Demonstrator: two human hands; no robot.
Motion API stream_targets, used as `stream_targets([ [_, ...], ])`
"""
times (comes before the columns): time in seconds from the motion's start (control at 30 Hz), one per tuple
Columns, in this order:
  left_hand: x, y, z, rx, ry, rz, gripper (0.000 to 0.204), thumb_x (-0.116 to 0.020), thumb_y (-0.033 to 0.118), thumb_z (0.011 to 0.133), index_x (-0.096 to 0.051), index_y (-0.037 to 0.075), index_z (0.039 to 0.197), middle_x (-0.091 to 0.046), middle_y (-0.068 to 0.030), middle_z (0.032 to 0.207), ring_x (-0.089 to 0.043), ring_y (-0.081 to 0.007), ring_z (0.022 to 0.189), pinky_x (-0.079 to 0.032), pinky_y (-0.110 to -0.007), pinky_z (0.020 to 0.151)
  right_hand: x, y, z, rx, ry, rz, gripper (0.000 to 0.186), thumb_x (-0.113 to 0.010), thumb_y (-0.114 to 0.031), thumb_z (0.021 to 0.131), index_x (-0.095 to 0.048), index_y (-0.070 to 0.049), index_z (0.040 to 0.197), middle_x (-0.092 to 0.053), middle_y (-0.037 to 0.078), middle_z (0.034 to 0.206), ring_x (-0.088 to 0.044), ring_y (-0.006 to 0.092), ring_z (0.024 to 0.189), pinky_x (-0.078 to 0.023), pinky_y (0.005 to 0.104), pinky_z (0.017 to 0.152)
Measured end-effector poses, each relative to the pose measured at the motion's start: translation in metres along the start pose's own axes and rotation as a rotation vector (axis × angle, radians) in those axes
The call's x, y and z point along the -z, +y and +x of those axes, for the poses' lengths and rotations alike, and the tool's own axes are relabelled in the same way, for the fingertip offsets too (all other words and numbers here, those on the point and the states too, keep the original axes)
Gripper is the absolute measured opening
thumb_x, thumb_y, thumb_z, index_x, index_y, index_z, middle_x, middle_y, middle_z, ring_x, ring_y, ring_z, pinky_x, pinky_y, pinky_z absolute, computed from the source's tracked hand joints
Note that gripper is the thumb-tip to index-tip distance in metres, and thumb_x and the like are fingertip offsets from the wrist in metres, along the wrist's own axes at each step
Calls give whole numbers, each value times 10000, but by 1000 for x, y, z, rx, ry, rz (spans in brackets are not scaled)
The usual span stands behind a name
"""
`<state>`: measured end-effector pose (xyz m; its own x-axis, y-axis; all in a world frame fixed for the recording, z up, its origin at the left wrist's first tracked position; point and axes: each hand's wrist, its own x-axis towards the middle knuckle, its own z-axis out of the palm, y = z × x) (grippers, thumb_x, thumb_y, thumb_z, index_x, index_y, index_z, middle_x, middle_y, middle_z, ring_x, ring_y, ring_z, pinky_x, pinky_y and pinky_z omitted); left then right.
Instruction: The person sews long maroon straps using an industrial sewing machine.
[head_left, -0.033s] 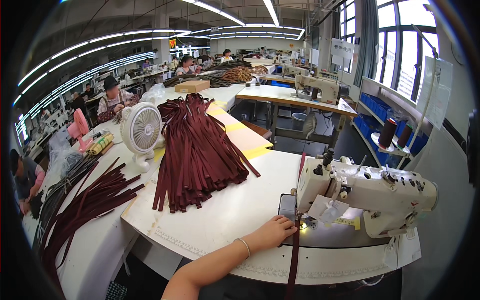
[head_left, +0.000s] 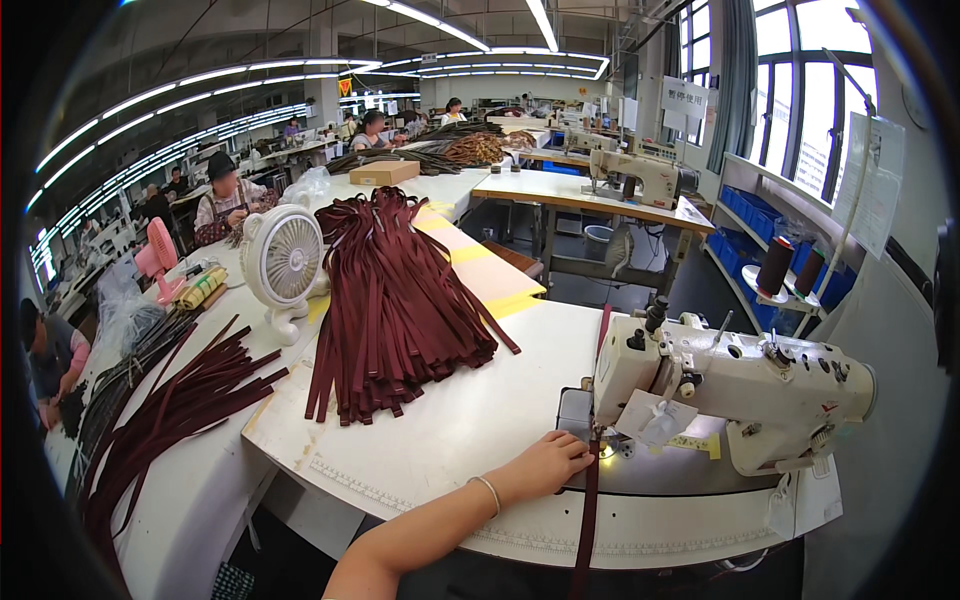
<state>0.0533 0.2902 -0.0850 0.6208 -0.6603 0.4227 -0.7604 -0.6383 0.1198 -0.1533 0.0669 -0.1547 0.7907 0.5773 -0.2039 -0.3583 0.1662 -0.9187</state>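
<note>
My left hand (head_left: 548,464) lies on the bed of a white sewing machine (head_left: 735,385), fingers flat and pointing right. Its fingertips are at the left edge of a narrow dark-red strap (head_left: 588,520), close to the lit needle area. That strap runs under the machine head, hangs over the table's front edge, and shows again behind the head. My right hand is out of view. Left of the machine, a large bundle of dark-red straps (head_left: 400,310) is spread on the white table (head_left: 480,400).
A white fan (head_left: 283,258) stands left of the bundle. More dark-red straps (head_left: 180,410) lie on the side table. Thread cones (head_left: 775,268) stand behind the machine. Another sewing machine (head_left: 640,178) is on a table farther back. Several people sit at tables toward the left and back.
</note>
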Motion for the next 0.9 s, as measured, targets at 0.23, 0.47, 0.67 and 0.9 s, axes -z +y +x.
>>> stream_targets([
  [0.23, -3, 0, 0, -1, 8, 10, 346, -548, 72, 756, -584, 35, 1098, -544, -86, 1075, -488, -225, 1057, -362, -345, 950, 1, 4, -6, 35, -45, 22, 437, -555, -481, 846, -565, -48, 904, -633, 61, 824, -512, 79, 635, -400, 206, 536],
  [0.47, 0, -1, 0, 4, 8, 9, 343, -543, 71, 760, -584, 37, 1098, -545, -85, 1079, -491, -225, 1051, -365, -346, 949, -3, 6, -3, -61, 28, 132, 315, -535, -375, 897, -554, -61, 913, -628, 64, 814, -437, 64, 541, -355, 200, 487],
  [0.67, 0, 1, -1, -5, 18, 8, 344, -547, 72, 752, -585, 31, 1091, -547, -88, 1074, -495, -227, 1046, -367, -347, 946, -6, -6, 8, -14, 64, 72, 247, -537, -274, 911, -544, -42, 998, -622, 63, 777, -380, 42, 480, -306, 193, 432],
  [0.9, 6, 4, 3, -19, 1, 1, 374, -568, 63, 726, -578, 26, 1098, -550, -90, 1077, -499, -232, 1041, -371, -350, 944, -7, -29, 22, 66, 82, 87, 335, -570, -278, 890, -534, 0, 1074, -626, 53, 780, -369, 31, 486, -306, 186, 439],
])
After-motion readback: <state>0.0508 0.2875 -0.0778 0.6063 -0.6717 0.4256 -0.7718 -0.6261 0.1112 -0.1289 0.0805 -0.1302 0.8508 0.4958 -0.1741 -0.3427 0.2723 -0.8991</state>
